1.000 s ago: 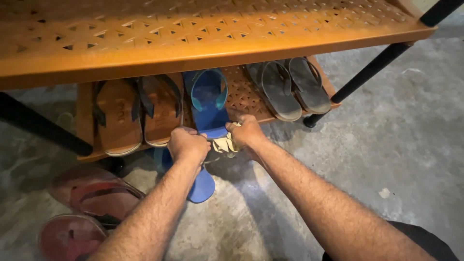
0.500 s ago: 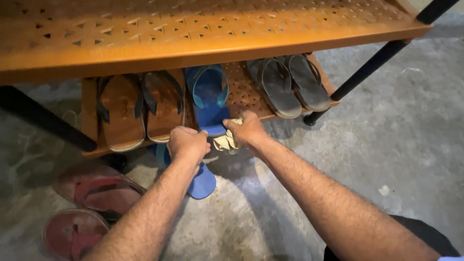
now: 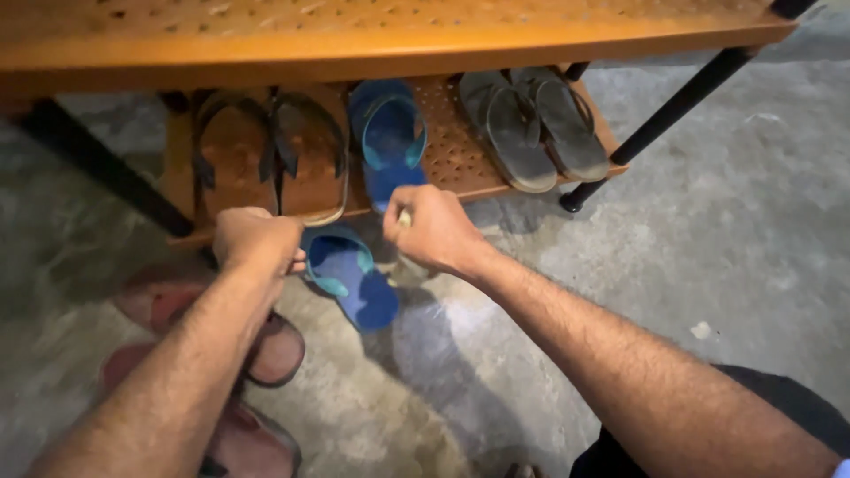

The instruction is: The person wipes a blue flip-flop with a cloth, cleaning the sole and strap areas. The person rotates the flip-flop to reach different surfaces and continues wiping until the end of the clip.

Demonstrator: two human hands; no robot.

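Observation:
My left hand point(image 3: 257, 243) is closed in a fist, its fingers at the teal strap of a blue slipper point(image 3: 354, 279) that lies on the concrete floor in front of the rack. My right hand point(image 3: 434, 230) is closed around a pale cloth point(image 3: 405, 217), of which only a small bit shows, just in front of the lower shelf point(image 3: 460, 159). The matching blue slipper point(image 3: 387, 142) lies on that shelf, right behind my right hand.
The orange perforated shoe rack has an upper shelf point(image 3: 398, 40) overhead and black legs point(image 3: 655, 124). Brown sandals point(image 3: 270, 155) and grey flip-flops point(image 3: 531, 124) share the lower shelf. Reddish sandals point(image 3: 177, 301) lie on the floor at left.
My left hand moved left and toward me, and the floor slipper now lies uncovered. My right hand drew back from the shelf edge with the cloth bunched inside it. The view tilted down.

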